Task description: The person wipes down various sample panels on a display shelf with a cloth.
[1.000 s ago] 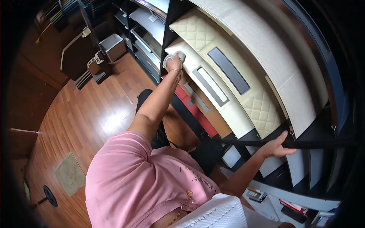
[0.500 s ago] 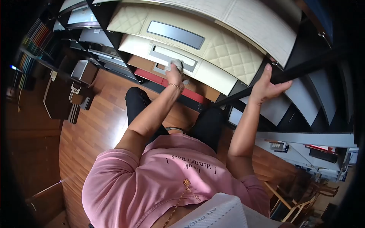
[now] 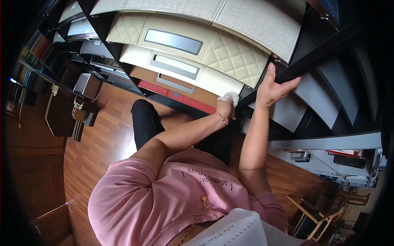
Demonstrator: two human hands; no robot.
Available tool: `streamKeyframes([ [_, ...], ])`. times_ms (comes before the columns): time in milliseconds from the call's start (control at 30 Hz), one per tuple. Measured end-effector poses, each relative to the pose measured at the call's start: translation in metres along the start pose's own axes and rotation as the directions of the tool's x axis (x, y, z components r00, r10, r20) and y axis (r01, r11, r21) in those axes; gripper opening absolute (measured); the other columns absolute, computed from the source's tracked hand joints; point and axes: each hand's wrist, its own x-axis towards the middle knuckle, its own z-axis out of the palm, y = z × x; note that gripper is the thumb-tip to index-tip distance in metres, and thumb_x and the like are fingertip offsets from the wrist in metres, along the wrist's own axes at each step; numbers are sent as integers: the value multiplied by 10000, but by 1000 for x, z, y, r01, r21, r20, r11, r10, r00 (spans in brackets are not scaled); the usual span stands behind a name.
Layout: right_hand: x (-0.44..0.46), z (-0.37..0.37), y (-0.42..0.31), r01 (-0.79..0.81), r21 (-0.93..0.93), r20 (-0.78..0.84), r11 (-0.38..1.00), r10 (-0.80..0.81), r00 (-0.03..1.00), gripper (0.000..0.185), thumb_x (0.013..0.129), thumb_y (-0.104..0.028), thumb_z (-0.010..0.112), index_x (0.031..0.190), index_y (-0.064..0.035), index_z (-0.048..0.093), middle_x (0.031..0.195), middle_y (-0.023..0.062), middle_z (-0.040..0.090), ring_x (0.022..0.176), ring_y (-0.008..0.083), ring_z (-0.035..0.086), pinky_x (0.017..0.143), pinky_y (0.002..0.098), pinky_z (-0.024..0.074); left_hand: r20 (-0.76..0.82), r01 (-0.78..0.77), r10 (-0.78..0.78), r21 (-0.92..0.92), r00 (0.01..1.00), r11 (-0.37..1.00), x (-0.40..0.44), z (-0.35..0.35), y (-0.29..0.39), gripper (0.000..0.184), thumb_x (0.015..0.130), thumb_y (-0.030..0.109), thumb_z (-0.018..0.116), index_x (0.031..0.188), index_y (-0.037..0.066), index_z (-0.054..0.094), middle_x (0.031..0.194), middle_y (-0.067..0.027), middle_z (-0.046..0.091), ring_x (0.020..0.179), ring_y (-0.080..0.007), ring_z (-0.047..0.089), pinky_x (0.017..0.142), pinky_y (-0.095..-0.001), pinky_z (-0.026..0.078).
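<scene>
My left hand (image 3: 225,110) is closed around a crumpled white cloth (image 3: 230,98). It presses the cloth against the right end of a cream panel (image 3: 219,84) on the display rack. My right hand (image 3: 271,91) rests against the black rack upright (image 3: 287,74), thumb and fingers spread apart; part of the fingers is hard to make out. Above the cloth are a quilted cream panel (image 3: 240,53) with a silvery window and a white crocodile-textured panel (image 3: 262,24). A brown panel (image 3: 207,96) and a red panel (image 3: 191,102) lie below.
Grey curved panels (image 3: 324,98) fill the neighbouring rack on the right. Colour samples (image 3: 39,45) hang at the far left. A wooden chair (image 3: 324,219) stands at lower right. Wood flooring (image 3: 106,123) extends at left.
My left hand has moved the cloth right and down, from the cream panel's window to its right end. My right hand stays at the upright. The view has shifted slightly.
</scene>
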Motion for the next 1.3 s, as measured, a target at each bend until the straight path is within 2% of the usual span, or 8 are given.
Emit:
streamKeyframes([
  [100, 0, 0, -3, -24, 4, 5, 1000, 24, 1000, 773, 774, -164, 774, 1333, 109, 317, 1233, 255, 480, 1117, 341, 503, 988, 398, 379, 408, 98, 46, -326, 912, 940, -23, -27, 11, 242, 978, 234, 499, 1141, 62, 551, 891, -41, 597, 779, -155, 578, 682, -294, 477],
  [200, -2, 1, 1, -37, 10, -18, 999, 37, 999, 778, 776, -181, 776, 1332, 115, 319, 1244, 266, 474, 1122, 351, 498, 986, 409, 379, 454, 206, 26, -453, 891, 867, -82, -26, 55, 244, 945, 115, 538, 1186, 82, 515, 995, -57, 637, 919, -203, 637, 747, -365, 543],
  [333, -5, 1, 8, -6, -122, -19, 993, 4, 1000, 774, 782, -199, 774, 1332, 111, 326, 1242, 267, 479, 1112, 351, 507, 977, 405, 387, 588, 11, 326, -495, 740, 869, -78, -4, 84, 400, 841, -12, 644, 1218, 37, 521, 1082, -78, 646, 971, -171, 630, 847, -321, 517],
  [467, -5, 0, 11, -50, -75, -12, 996, 49, 999, 728, 793, -166, 756, 1325, 96, 333, 1193, 235, 514, 1047, 303, 545, 936, 373, 426, 528, -297, 402, -275, 748, 914, -49, 14, 85, 186, 791, -38, 683, 973, -28, 651, 894, -89, 706, 802, -166, 677, 764, -288, 542],
  [600, -3, 1, 6, -98, -25, -13, 995, 97, 995, 750, 786, -157, 755, 1343, 92, 318, 1228, 250, 496, 1110, 327, 522, 969, 385, 405, 491, -358, 435, -247, 754, 900, -37, 10, 84, 149, 783, -42, 686, 930, -36, 668, 860, -107, 708, 718, -168, 684, 643, -288, 555],
  [733, -4, 3, 0, -200, 43, -18, 979, 201, 979, 779, 789, -177, 751, 1357, 107, 300, 1270, 289, 460, 1169, 364, 486, 1014, 401, 368, 506, -423, 435, -146, 745, 894, -25, -9, 90, 180, 761, -6, 737, 930, -7, 677, 874, -80, 709, 754, -135, 669, 681, -264, 537],
  [1033, -3, 6, -7, -183, 110, 8, 977, 183, 983, 749, 842, -51, 673, 1392, 99, 188, 1290, 266, 418, 1131, 289, 505, 986, 355, 420, 452, -481, 540, -249, 710, 841, -10, -67, 126, 248, 756, -8, 735, 993, 8, 664, 910, -76, 704, 789, -151, 674, 725, -287, 549],
  [1300, -3, 5, 4, -146, 64, -18, 987, 148, 989, 658, 837, -27, 680, 1345, 95, 280, 1216, 227, 476, 1061, 255, 545, 927, 338, 468, 309, -535, 627, -334, 715, 776, -12, -139, 177, 245, 773, 14, 721, 1006, 5, 647, 915, -71, 700, 777, -162, 677, 712, -296, 555],
])
